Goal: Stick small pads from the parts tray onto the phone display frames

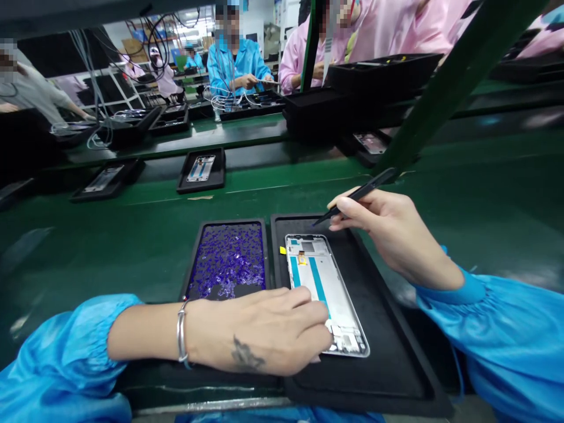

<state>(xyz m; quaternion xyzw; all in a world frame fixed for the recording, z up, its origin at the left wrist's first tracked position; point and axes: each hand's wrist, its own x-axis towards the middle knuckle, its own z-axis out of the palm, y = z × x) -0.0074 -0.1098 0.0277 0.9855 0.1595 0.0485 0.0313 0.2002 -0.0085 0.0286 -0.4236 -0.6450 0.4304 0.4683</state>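
Black tweezers [359, 192] are pinched in my right hand [388, 226], tips pointing down-left. A tiny purple piece [314, 224] seems to sit at their tips, above the far edge of a black foam tray [396, 352]. On that tray lies a silver phone frame [348, 296] with blue strips, a small gold flex part [302, 258] and a yellow tab [282, 250]. My left hand [273, 332] closes its curled fingers on the frame's lower left edge; its fingertips are mostly hidden. Beside it a smaller black tray [269, 252] holds many small purple-edged pieces [231, 258].
Across the green bench [132, 235], black trays with phone frames [201, 168] stand along a line. A slanted green post [453, 88] rises at the right, near stacked black trays [315, 111]. Cables [94, 88] hang at the left. Several people work beyond.
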